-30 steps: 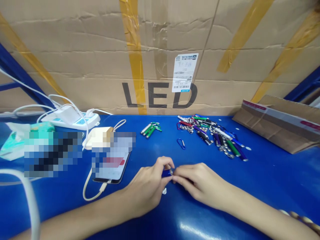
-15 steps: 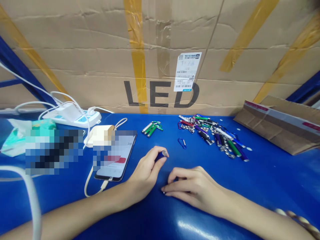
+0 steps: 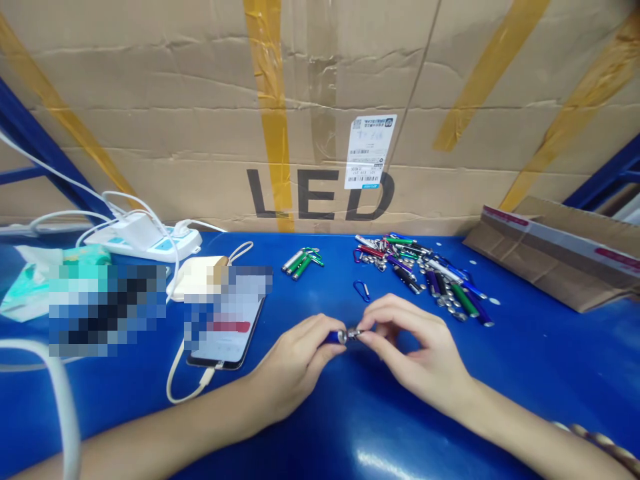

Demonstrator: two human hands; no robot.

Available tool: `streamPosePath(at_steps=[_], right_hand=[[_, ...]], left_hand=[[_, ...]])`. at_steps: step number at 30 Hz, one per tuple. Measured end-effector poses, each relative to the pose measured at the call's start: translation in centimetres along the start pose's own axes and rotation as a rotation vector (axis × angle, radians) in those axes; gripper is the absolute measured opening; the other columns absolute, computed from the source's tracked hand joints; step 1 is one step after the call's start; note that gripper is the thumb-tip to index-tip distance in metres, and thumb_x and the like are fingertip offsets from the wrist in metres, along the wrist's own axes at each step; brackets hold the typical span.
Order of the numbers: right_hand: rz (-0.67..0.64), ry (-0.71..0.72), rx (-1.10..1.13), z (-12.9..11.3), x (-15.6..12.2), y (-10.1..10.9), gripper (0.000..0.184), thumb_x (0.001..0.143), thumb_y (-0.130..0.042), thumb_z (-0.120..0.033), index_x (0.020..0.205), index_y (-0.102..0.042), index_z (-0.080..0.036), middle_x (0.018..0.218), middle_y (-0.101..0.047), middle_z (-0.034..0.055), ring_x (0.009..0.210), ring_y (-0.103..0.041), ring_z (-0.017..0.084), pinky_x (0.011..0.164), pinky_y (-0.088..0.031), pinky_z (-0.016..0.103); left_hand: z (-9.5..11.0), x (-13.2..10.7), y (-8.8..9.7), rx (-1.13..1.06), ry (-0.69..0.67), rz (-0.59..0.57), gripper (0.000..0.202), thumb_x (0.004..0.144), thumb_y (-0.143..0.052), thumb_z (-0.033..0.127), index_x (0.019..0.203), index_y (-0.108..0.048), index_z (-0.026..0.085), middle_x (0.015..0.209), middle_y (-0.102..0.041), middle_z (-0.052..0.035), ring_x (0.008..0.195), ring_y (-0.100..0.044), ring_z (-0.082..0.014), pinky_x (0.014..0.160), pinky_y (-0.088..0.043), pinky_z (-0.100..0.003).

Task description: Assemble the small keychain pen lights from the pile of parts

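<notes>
My left hand [image 3: 295, 363] grips a small blue flashlight [image 3: 334, 337] just above the blue table [image 3: 540, 360], its silver end pointing right. My right hand [image 3: 415, 350] pinches a tiny silver part [image 3: 354, 333] against that end, fingers closed. A loose blue carabiner clip [image 3: 362, 291] lies just beyond my hands. Behind it on the right is a heap of coloured mini flashlights [image 3: 425, 273]. Three finished green and silver ones with clips [image 3: 301, 261] lie at centre back.
A phone [image 3: 227, 330] on a cable lies left of my hands, with a cream power bank [image 3: 197, 277] and a white power strip [image 3: 145, 240] behind it. A big "LED" cardboard box [image 3: 320, 113] walls the back. A flat carton [image 3: 560, 257] sits at right.
My right hand rose from the table surface with a small part and met the flashlight. My left hand brought the flashlight back toward me and to the right.
</notes>
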State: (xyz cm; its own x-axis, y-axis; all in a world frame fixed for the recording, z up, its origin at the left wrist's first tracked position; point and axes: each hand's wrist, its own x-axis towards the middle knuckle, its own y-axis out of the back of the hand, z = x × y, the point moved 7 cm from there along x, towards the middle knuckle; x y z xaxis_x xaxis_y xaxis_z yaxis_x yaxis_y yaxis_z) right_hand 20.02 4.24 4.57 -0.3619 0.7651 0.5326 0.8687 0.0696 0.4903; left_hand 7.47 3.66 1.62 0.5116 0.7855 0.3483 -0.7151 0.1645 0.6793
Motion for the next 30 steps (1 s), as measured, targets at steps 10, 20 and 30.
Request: streamPosePath(at_steps=[10,20,30], right_hand=[[-0.012,0.012,0.083,-0.3,-0.2,-0.4,0.007,0.079,-0.06,-0.019,0.073,-0.062,-0.017,0.072,-0.061,0.0034,0.053,-0.054,0.009,0.044,-0.046,0.02],[-0.295,0.193,-0.283,-1.1,-0.2,-0.8,0.016,0.089,-0.045,-0.018,0.085,-0.06,-0.018,0.078,-0.062,0.0043,0.067,-0.057,0.012,0.06,-0.045,0.022],[-0.522,0.116,-0.305,-0.2,-1.2,-2.7,0.033,0.091,-0.035,-0.017,0.065,-0.055,-0.016,0.06,-0.052,0.0013,0.054,-0.047,0.011,0.051,-0.035,0.022]], left_hand=[[0.5,-0.8,-0.4,0.03,-0.079,-0.061,0.02,0.093,-0.037,0.024,0.103,-0.053,0.018,0.088,-0.066,-0.0042,0.076,-0.063,-0.0158,0.067,-0.045,-0.023],[0.9,-0.8,-0.6,0.186,-0.108,-0.101,0.019,0.093,-0.036,0.024,0.091,-0.054,0.018,0.071,-0.066,-0.0022,0.058,-0.062,-0.0139,0.051,-0.039,-0.021],[0.5,-1.0,-2.1,0.414,-0.102,-0.249,0.02,0.093,-0.034,0.024,0.084,-0.051,0.018,0.07,-0.066,-0.0021,0.06,-0.065,-0.0169,0.053,-0.042,-0.022]])
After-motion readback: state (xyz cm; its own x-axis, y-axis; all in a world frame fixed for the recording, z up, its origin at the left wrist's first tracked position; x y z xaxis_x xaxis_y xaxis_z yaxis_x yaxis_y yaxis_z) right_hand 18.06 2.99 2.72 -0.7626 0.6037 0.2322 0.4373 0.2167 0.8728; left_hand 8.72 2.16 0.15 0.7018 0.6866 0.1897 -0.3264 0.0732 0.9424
